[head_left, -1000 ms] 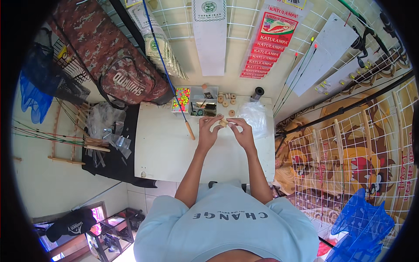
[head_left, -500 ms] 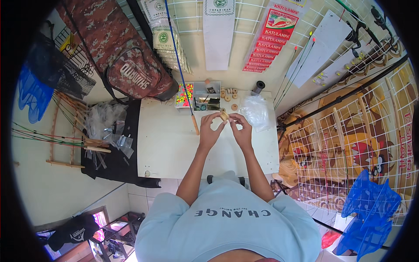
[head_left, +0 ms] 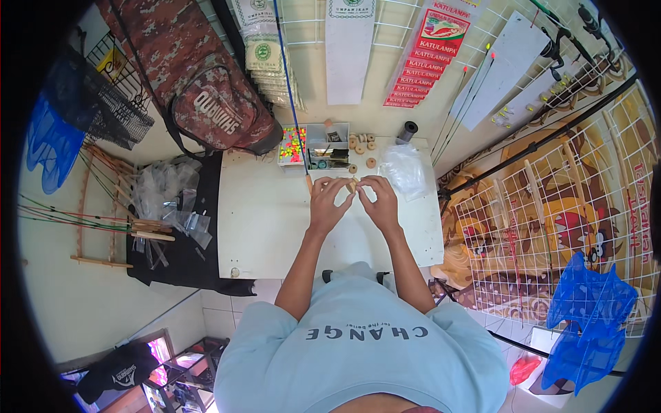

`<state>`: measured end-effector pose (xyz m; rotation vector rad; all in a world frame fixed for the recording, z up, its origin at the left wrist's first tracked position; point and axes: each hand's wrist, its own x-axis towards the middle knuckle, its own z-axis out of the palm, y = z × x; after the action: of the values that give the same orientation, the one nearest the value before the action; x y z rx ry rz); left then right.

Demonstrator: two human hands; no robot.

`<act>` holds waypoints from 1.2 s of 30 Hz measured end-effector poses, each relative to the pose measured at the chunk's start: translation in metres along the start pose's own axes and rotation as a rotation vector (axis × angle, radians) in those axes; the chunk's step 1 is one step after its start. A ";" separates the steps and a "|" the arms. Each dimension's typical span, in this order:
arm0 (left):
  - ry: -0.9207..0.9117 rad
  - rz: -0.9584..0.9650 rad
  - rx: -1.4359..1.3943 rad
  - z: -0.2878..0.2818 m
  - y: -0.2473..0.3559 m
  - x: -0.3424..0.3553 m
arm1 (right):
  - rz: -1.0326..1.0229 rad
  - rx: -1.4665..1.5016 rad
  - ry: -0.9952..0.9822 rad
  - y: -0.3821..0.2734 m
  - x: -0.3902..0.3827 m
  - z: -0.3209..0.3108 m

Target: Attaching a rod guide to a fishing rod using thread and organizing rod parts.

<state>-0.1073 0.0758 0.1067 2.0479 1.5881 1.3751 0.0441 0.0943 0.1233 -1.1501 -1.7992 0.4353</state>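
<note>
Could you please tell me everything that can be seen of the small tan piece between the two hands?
The tan piece is small and looks like wood. Fingers partly cover it, and its exact shape is too small to tell. The fingertips of the left hand and right hand hold it from both sides, over the white table. Whether it touches the table is unclear.

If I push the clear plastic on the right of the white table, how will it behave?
The clear plastic will probably fold rather than stay stiff, since it lies creased with an uneven outline. It looks light for its spread, being thin and translucent. Its sheen suggests it may slide on the white table.
</note>
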 end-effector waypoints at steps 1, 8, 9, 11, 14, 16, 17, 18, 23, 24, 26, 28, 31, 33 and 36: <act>0.010 -0.001 -0.008 -0.001 0.000 0.000 | -0.046 -0.035 0.003 -0.001 0.001 0.000; 0.041 0.089 0.090 -0.005 -0.003 0.003 | -0.048 -0.108 -0.018 -0.003 0.001 0.007; 0.043 0.088 0.090 -0.005 -0.004 0.003 | -0.036 -0.107 -0.043 -0.001 0.001 0.008; 0.046 0.103 0.097 -0.003 -0.005 0.005 | -0.018 -0.112 -0.052 0.001 0.003 0.010; 0.060 0.111 0.116 -0.001 -0.006 0.007 | -0.010 -0.133 -0.068 0.003 0.006 0.010; 0.072 0.099 0.099 0.001 -0.007 0.007 | 0.027 -0.157 -0.128 0.003 0.007 0.008; 0.082 0.087 0.085 0.002 -0.007 0.007 | 0.033 -0.148 -0.129 0.005 0.007 0.009; 0.082 0.087 0.083 0.003 -0.008 0.007 | 0.033 -0.150 -0.129 0.006 0.008 0.009; 0.030 0.042 0.009 0.004 -0.007 0.007 | 0.066 -0.143 -0.093 0.011 0.004 0.008; 0.030 0.039 0.009 0.005 -0.008 0.007 | 0.067 -0.143 -0.097 0.012 0.003 0.008; 0.000 0.013 -0.060 0.007 -0.009 0.006 | 0.086 -0.149 -0.074 0.013 0.003 0.007; -0.023 -0.010 -0.084 0.007 -0.010 0.005 | 0.086 -0.149 -0.074 0.014 0.002 0.006; 0.003 0.029 -0.058 0.004 -0.010 0.006 | 0.076 -0.168 -0.056 0.016 0.003 0.008; 0.007 0.025 -0.068 0.005 -0.010 0.004 | 0.084 -0.166 -0.051 0.018 0.002 0.009; 0.007 -0.004 -0.094 0.005 -0.014 0.002 | 0.083 -0.152 -0.049 0.020 0.003 0.011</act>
<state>-0.1123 0.0849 0.0958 1.9867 1.5001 1.4288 0.0449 0.1088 0.1048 -1.3332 -1.8574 0.3833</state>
